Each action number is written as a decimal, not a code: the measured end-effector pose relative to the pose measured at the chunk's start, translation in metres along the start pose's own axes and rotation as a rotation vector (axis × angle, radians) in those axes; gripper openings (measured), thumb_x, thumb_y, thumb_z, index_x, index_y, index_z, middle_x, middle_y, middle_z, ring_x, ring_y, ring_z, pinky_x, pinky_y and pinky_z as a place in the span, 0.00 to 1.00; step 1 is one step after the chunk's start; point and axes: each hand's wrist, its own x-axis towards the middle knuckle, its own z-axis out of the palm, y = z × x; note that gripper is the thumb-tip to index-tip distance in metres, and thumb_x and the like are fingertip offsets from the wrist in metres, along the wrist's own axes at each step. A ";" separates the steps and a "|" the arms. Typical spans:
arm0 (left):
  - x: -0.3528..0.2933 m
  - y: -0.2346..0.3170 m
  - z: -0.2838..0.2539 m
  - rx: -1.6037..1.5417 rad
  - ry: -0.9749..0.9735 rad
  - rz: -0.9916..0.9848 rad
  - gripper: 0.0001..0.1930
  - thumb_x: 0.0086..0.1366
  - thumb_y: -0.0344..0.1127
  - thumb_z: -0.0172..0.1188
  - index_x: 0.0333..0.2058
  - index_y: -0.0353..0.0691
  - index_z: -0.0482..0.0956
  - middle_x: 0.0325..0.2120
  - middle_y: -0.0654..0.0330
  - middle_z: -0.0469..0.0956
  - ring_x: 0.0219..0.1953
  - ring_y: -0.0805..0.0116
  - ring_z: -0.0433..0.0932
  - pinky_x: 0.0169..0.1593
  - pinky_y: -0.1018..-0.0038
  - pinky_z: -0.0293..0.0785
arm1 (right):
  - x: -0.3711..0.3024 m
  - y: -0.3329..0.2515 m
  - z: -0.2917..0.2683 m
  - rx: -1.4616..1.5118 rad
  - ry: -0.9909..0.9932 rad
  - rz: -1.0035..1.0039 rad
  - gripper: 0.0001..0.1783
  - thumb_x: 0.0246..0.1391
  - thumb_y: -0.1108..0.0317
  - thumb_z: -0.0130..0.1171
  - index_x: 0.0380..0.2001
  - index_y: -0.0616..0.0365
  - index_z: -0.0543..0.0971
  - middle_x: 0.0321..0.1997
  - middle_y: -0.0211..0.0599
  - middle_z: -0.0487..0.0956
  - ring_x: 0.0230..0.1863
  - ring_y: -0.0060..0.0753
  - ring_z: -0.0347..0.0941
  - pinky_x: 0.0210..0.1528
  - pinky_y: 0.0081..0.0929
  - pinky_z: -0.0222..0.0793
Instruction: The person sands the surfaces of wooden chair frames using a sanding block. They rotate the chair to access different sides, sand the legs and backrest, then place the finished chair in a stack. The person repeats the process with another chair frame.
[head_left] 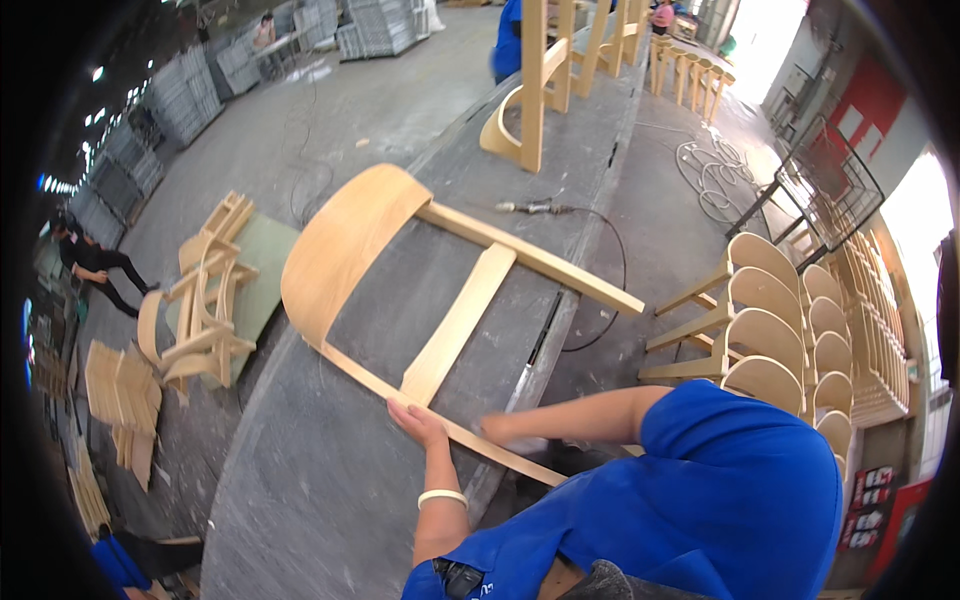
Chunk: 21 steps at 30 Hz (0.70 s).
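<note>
A pale wooden chair back frame (340, 255) lies on the grey workbench (300, 470), with a curved backrest panel, two long legs and a crosspiece (460, 325) between them. At the joint of the crosspiece and the near leg, my left hand (418, 422) is closed round the leg. My right hand (500, 428) is by the same leg, farther toward its lower end. Motion smears its fingers, so I cannot make out their shape or anything in them. An air tool (537, 208) with a dark hose lies on the bench beyond the far leg.
More chair frames (540, 100) stand on the bench's far end. Rows of chair frames (765, 320) stand at the right, near a wire rack (830, 170). At left are an assembled chair (205, 305) and stacked curved panels (122, 400). Coiled hose (715, 180) lies on the floor. Other people are around.
</note>
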 end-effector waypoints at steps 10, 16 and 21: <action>0.048 0.286 -0.022 -0.417 -0.545 0.137 0.14 0.65 0.30 0.47 0.48 0.31 0.70 0.50 0.47 0.70 0.53 0.57 0.68 0.58 0.67 0.62 | -0.185 0.202 -0.066 -0.044 0.382 0.419 0.15 0.49 0.63 0.49 0.25 0.59 0.82 0.31 0.52 0.80 0.34 0.51 0.77 0.37 0.41 0.71; -0.023 0.588 -0.126 -1.275 -1.585 1.009 0.14 0.69 0.39 0.40 0.36 0.39 0.75 0.33 0.45 0.78 0.40 0.46 0.76 0.53 0.50 0.64 | -0.232 0.316 0.014 0.133 0.505 0.564 0.19 0.51 0.58 0.51 0.35 0.63 0.80 0.38 0.52 0.79 0.41 0.54 0.75 0.46 0.41 0.69; -0.110 0.665 -0.116 -1.882 -1.388 1.238 0.13 0.66 0.39 0.47 0.24 0.42 0.72 0.25 0.55 0.76 0.27 0.58 0.76 0.47 0.53 0.66 | -0.234 0.368 0.097 0.168 0.412 0.564 0.22 0.53 0.54 0.51 0.35 0.65 0.80 0.39 0.55 0.78 0.45 0.52 0.74 0.49 0.40 0.68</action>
